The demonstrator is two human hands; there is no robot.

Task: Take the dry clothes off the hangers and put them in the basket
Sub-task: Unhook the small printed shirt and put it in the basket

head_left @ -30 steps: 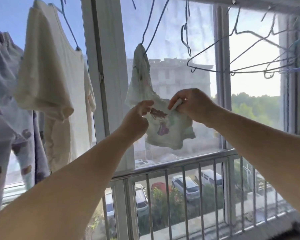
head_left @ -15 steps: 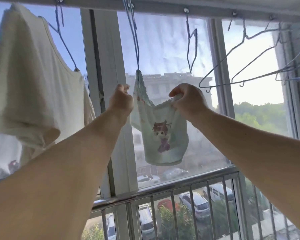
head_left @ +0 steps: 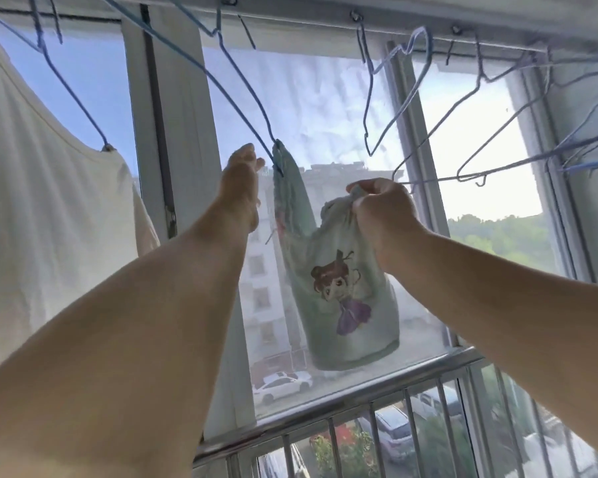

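Mid-unhook: my right hand pinches the green garment; left hand, fingers loosely up, reaches the blue hanger tip. Next: slip the caught strap off that tip.

- I am looking at a home's laundry-drying spot by an upper-floor window.
- Blue wire hangers hook onto a rail along the window top, and a white shirt hangs there drying.
- A metal safety railing guards the window.
- Outside and below I see parked cars, and an apartment block stands opposite.
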